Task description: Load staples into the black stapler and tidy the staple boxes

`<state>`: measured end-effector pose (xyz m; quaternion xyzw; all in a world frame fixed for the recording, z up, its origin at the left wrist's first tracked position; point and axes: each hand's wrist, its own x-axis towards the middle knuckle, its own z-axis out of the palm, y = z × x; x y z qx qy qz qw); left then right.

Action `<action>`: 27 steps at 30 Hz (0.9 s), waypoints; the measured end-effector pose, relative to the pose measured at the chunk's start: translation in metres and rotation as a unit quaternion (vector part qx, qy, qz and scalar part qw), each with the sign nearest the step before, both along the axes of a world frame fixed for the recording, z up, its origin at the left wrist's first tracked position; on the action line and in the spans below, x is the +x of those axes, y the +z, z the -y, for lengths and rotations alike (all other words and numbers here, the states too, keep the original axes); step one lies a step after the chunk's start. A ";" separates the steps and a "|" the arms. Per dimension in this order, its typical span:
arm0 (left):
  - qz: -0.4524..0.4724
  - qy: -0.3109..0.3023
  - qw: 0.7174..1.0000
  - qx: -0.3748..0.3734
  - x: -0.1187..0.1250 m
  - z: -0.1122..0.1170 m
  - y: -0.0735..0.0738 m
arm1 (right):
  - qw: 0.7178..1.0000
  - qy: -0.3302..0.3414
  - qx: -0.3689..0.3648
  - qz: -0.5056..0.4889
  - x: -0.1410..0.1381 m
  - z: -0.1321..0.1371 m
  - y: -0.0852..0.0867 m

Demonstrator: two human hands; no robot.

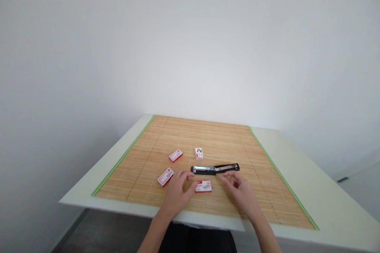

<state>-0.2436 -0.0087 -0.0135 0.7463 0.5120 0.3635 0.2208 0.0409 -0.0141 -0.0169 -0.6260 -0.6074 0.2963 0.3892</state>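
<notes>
A black stapler (pixel 215 168) lies swung open flat on a bamboo mat (pixel 261 189), its metal rail showing. Just in front of it lies a small red and white staple box (pixel 203 186). My left hand (pixel 177 191) hovers at that box's left side, fingers spread and empty, thumb almost at the box. My right hand (pixel 240 191) hovers to the box's right, below the stapler's right half, fingers loosely curled and apart, holding nothing. Two more flat staple boxes (pixel 176 155) (pixel 165 176) lie to the left.
A small white box (pixel 199 153) stands upright behind the stapler. The green-edged mat covers a white table (pixel 332 189) set against a white wall. The table's near edge runs just under my wrists.
</notes>
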 end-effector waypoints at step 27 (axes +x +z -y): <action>-0.134 0.008 0.991 0.022 0.010 0.003 0.003 | 0.983 0.131 0.121 -0.039 -0.047 -0.086 0.041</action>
